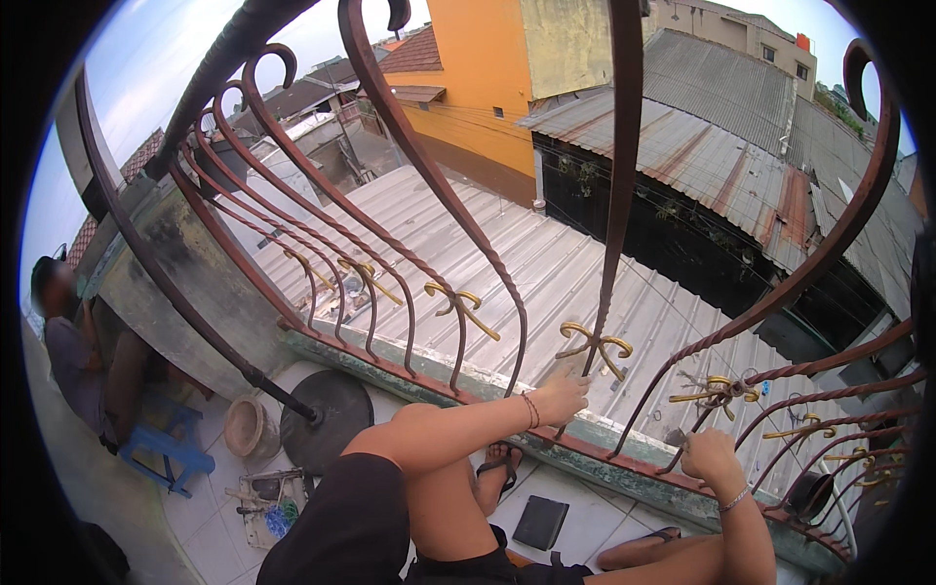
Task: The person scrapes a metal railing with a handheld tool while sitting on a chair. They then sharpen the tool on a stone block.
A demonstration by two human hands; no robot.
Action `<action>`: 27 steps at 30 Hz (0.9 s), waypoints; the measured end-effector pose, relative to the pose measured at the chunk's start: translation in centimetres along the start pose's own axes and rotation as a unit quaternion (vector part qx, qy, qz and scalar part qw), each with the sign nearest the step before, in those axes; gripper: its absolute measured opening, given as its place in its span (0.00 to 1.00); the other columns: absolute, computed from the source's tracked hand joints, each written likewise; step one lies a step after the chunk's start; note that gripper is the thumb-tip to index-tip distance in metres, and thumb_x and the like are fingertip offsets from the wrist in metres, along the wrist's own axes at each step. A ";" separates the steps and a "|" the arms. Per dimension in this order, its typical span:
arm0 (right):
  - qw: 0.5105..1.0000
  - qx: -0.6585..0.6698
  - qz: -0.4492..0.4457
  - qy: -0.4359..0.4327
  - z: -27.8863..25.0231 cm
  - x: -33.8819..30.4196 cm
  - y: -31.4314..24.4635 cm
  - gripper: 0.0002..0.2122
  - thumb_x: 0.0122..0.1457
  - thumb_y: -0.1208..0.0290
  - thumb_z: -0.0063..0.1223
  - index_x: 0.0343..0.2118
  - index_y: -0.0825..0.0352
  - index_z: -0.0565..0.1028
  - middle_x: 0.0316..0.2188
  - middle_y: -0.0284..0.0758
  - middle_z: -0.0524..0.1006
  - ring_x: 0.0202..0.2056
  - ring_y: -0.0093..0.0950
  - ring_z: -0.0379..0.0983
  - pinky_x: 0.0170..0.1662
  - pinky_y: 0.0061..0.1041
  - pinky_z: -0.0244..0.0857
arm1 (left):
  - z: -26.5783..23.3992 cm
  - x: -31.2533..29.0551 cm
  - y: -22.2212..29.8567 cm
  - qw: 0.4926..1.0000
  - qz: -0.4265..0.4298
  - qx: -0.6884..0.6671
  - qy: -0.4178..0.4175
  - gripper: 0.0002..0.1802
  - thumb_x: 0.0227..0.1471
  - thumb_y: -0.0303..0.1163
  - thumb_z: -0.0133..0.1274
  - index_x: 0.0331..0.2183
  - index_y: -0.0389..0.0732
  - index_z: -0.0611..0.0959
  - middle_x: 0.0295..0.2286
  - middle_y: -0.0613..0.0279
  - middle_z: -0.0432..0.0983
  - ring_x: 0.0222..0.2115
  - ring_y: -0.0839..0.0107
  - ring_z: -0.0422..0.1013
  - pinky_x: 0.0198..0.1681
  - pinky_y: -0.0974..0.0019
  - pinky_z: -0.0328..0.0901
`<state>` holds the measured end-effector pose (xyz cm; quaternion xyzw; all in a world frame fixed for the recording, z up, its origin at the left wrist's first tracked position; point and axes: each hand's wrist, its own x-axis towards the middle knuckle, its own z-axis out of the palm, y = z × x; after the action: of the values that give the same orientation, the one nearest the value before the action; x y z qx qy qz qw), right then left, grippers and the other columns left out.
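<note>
A brown wrought-iron railing (pixel 624 146) with twisted bars curves in front of me. My left hand (pixel 561 398) closes around one upright bar, just below its gold scroll ornament (pixel 596 347). Further right, my right hand (pixel 710 456) is curled into a fist beside a lower bar. A small greyish piece shows at its fingers, too small to name. Above that hand, another gold ornament (pixel 717 391) has grey string or wire tangled round it.
A dark flat square object (pixel 541 523) lies on the white tiles between my sandalled feet. To the left are a round black base with a pole (pixel 327 419), a clay pot (pixel 252 427), a blue plastic stool (pixel 168 447) and another person (pixel 73 361). Metal roofs spread beyond the railing.
</note>
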<state>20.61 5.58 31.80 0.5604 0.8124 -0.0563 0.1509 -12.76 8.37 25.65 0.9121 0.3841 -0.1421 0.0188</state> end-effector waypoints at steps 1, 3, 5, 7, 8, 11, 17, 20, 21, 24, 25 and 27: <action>1.000 0.001 -0.011 -0.013 -0.8 -0.3 -0.5 0.12 0.50 0.68 0.53 0.34 0.67 0.82 0.28 0.48 0.80 0.34 0.46 0.80 0.37 0.44 0.73 | 0.4 -0.2 0.1 1.000 -0.001 0.003 0.008 0.19 0.48 0.42 0.59 0.42 0.44 0.84 0.53 0.57 0.72 0.63 0.65 0.58 0.64 0.43 0.51; 1.000 -0.001 -0.009 0.013 -0.3 -0.2 -0.5 0.12 0.49 0.69 0.53 0.34 0.68 0.82 0.28 0.48 0.80 0.33 0.47 0.80 0.36 0.44 0.72 | 0.5 -0.2 0.0 1.000 0.006 0.000 0.027 0.18 0.48 0.41 0.59 0.41 0.44 0.84 0.52 0.57 0.73 0.63 0.65 0.59 0.63 0.43 0.52; 0.999 -0.008 -0.005 0.039 -0.1 -0.3 -0.5 0.10 0.47 0.72 0.53 0.32 0.68 0.82 0.28 0.48 0.80 0.32 0.47 0.79 0.36 0.44 0.72 | 0.5 -0.4 -0.3 0.999 0.014 -0.019 0.037 0.17 0.47 0.41 0.59 0.40 0.45 0.85 0.50 0.58 0.75 0.62 0.65 0.60 0.62 0.44 0.53; 0.998 -0.038 -0.007 0.044 0.1 -0.5 -0.6 0.09 0.45 0.75 0.54 0.29 0.68 0.81 0.27 0.48 0.79 0.32 0.47 0.79 0.36 0.44 0.71 | 0.5 -0.5 -0.8 0.999 0.014 -0.027 0.045 0.16 0.47 0.41 0.59 0.39 0.45 0.85 0.47 0.58 0.77 0.61 0.65 0.61 0.61 0.44 0.54; 0.997 -0.054 -0.002 0.048 0.0 -0.6 -0.5 0.08 0.44 0.76 0.55 0.28 0.68 0.81 0.27 0.48 0.79 0.32 0.46 0.78 0.36 0.44 0.71 | 0.5 -0.3 -0.9 0.998 0.018 -0.028 0.053 0.16 0.46 0.41 0.60 0.38 0.45 0.85 0.46 0.58 0.77 0.61 0.64 0.61 0.60 0.44 0.55; 0.994 -0.037 0.005 0.107 1.2 -0.5 -0.5 0.05 0.41 0.78 0.56 0.24 0.69 0.80 0.26 0.48 0.78 0.32 0.46 0.78 0.35 0.44 0.69 | 0.7 -0.2 -0.5 0.997 0.011 -0.024 0.076 0.15 0.46 0.41 0.60 0.36 0.46 0.86 0.41 0.59 0.79 0.55 0.62 0.69 0.57 0.47 0.58; 0.995 -0.048 0.006 0.084 1.1 -0.3 -0.2 0.07 0.43 0.78 0.54 0.27 0.71 0.79 0.26 0.49 0.78 0.31 0.48 0.77 0.35 0.47 0.69 | -0.7 -0.1 -0.5 0.995 -0.069 -0.059 -0.034 0.16 0.46 0.40 0.60 0.38 0.45 0.85 0.36 0.58 0.80 0.39 0.60 0.77 0.47 0.52 0.64; 0.996 -0.036 0.002 0.079 1.0 -0.4 -0.4 0.07 0.45 0.77 0.53 0.29 0.71 0.79 0.27 0.49 0.77 0.31 0.48 0.77 0.35 0.47 0.69 | 0.3 -0.7 -1.1 0.995 -0.082 -0.049 0.000 0.19 0.48 0.36 0.57 0.45 0.47 0.83 0.36 0.56 0.80 0.40 0.58 0.77 0.45 0.50 0.64; 0.996 -0.028 0.004 0.080 0.9 -0.2 -0.8 0.08 0.46 0.77 0.53 0.30 0.71 0.78 0.27 0.49 0.77 0.31 0.48 0.77 0.35 0.47 0.69 | 0.4 -0.7 -1.3 0.995 -0.082 -0.046 0.016 0.20 0.49 0.35 0.56 0.46 0.48 0.82 0.37 0.56 0.80 0.40 0.58 0.77 0.45 0.50 0.64; 0.997 -0.021 -0.003 0.074 -0.2 -0.3 -0.8 0.07 0.47 0.77 0.53 0.30 0.71 0.78 0.27 0.49 0.77 0.31 0.49 0.77 0.35 0.47 0.69 | 0.6 -0.5 -1.2 0.994 -0.089 -0.039 0.039 0.22 0.51 0.33 0.53 0.50 0.49 0.80 0.38 0.56 0.80 0.41 0.57 0.77 0.46 0.51 0.64; 0.997 -0.022 0.006 0.080 -0.2 -0.2 -0.8 0.07 0.47 0.77 0.53 0.30 0.70 0.78 0.26 0.49 0.77 0.30 0.49 0.76 0.35 0.47 0.69 | 0.5 -0.4 -1.0 0.994 -0.093 -0.037 0.039 0.22 0.52 0.33 0.52 0.51 0.49 0.79 0.38 0.56 0.80 0.41 0.57 0.77 0.46 0.51 0.63; 0.995 -0.045 0.015 0.085 0.5 -0.1 0.2 0.07 0.47 0.77 0.53 0.30 0.70 0.78 0.26 0.49 0.77 0.31 0.49 0.76 0.35 0.46 0.69 | 0.2 0.0 -1.1 0.995 -0.092 -0.024 0.032 0.24 0.52 0.33 0.52 0.53 0.51 0.78 0.39 0.56 0.80 0.41 0.57 0.77 0.45 0.51 0.63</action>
<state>20.87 5.45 31.33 0.5678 0.8155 0.0303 0.1076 -13.53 9.13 25.55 0.8764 0.4699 -0.1045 0.0151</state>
